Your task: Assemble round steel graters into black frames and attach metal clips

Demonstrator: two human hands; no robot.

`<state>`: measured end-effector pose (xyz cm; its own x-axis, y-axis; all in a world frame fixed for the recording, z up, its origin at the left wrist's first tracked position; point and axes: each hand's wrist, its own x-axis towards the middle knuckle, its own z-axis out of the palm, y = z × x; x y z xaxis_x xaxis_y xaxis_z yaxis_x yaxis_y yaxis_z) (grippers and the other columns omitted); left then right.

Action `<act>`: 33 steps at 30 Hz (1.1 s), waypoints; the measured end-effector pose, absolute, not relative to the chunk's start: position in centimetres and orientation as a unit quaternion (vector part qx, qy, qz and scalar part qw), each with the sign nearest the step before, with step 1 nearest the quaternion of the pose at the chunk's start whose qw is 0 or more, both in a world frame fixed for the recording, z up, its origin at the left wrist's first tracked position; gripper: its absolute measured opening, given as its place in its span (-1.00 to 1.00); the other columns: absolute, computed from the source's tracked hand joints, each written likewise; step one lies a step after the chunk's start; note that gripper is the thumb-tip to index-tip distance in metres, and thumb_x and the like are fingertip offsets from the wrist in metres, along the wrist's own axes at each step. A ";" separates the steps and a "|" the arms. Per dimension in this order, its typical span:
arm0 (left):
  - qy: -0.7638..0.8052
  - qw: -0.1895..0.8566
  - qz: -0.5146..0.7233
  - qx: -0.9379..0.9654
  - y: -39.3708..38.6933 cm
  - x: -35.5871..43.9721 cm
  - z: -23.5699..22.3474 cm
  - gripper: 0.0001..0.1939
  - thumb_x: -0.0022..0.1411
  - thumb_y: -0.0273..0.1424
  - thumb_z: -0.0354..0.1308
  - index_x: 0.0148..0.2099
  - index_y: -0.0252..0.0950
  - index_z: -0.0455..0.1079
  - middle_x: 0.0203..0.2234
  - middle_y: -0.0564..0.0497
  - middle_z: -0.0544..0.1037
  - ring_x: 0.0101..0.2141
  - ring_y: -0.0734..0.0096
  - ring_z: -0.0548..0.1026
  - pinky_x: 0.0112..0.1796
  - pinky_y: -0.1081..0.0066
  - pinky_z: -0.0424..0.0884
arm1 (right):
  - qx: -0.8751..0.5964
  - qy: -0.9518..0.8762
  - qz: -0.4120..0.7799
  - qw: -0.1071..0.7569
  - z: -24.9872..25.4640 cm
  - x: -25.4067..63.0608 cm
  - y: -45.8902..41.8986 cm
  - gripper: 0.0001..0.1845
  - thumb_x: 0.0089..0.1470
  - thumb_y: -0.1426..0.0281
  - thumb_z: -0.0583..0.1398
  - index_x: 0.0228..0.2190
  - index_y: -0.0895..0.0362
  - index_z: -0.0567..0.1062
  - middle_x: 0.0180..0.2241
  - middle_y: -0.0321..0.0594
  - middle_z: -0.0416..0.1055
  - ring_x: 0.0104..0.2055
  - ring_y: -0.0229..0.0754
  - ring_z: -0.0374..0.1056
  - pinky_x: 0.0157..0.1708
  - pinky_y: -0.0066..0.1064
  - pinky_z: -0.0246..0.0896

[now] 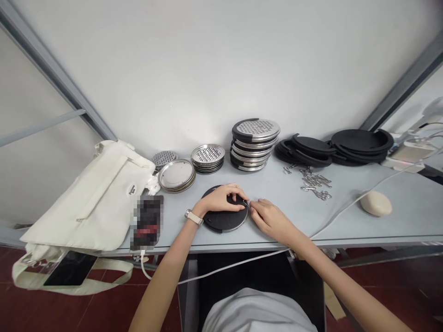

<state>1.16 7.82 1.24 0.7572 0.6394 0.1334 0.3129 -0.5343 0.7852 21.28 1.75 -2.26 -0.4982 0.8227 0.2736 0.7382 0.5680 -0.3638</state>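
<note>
A round black disc point(224, 220) with a silver rim lies flat on the table in front of me. My left hand point(221, 199) rests over it, thumb and forefinger curled in at its right edge. Between those fingertips is a small metal clasp point(246, 203). From the right, my right hand point(272, 217) pinches the outer end of the clasp, fingers bent together. The fingertips partly hide how the clasp meets the disc. Loose metal clasps point(314, 181) of a similar look lie in a pile to the right.
Behind the disc stand a tall stack of silver-and-black graters point(256, 129), grater plates point(208, 154), plain metal discs point(177, 175) and black rings point(362, 140). A white bag point(90, 198) and a phone point(148, 221) lie left. A white cable point(342, 210) passes a beige mouse point(376, 203).
</note>
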 end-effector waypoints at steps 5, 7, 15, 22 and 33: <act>0.276 0.389 0.209 0.853 7.7 1.1 1.4 -0.69 0.08 -0.41 0.22 -0.08 -0.27 0.44 -0.20 0.00 0.44 -0.36 0.51 0.33 -0.24 0.47 0.31 | -0.448 -0.864 0.089 0.210 -2.4 21.3 1.8 -0.71 0.25 0.43 -0.08 -0.46 0.14 0.32 -0.52 -0.23 0.25 -0.42 -0.18 0.18 -0.35 -0.37 0.06; 0.280 0.390 0.209 0.852 7.8 1.1 1.3 -0.73 0.07 -0.41 0.22 -0.12 -0.29 0.44 -0.21 -0.01 0.44 -0.35 0.50 0.34 -0.25 0.46 0.32 | -0.449 -0.864 0.087 0.209 -2.4 21.3 1.8 -0.72 0.25 0.43 -0.08 -0.46 0.14 0.31 -0.53 -0.24 0.24 -0.43 -0.18 0.18 -0.35 -0.37 0.06; 0.292 0.391 0.212 0.847 7.8 1.1 1.1 -0.74 0.05 -0.44 0.23 -0.14 -0.29 0.45 -0.19 -0.03 0.43 -0.34 0.49 0.35 -0.22 0.44 0.33 | -0.452 -0.863 0.089 0.207 -2.4 21.3 1.8 -0.74 0.24 0.44 -0.07 -0.46 0.13 0.29 -0.53 -0.26 0.22 -0.43 -0.19 0.18 -0.34 -0.37 0.05; 0.282 0.410 0.223 0.838 8.0 1.1 0.8 -0.77 0.05 -0.42 0.24 -0.18 -0.32 0.46 -0.18 -0.04 0.43 -0.36 0.50 0.34 -0.25 0.44 0.30 | -0.453 -0.861 0.091 0.212 -2.3 21.3 1.7 -0.75 0.23 0.45 -0.06 -0.48 0.13 0.27 -0.54 -0.27 0.22 -0.43 -0.19 0.17 -0.36 -0.39 0.05; 0.284 0.410 0.225 0.837 7.9 1.2 1.0 -0.77 0.06 -0.38 0.26 -0.19 -0.32 0.48 -0.29 0.00 0.44 -0.36 0.52 0.35 -0.27 0.46 0.28 | -0.451 -0.863 0.090 0.208 -2.4 21.3 1.9 -0.75 0.23 0.44 -0.06 -0.48 0.12 0.27 -0.54 -0.27 0.21 -0.43 -0.18 0.18 -0.35 -0.38 0.06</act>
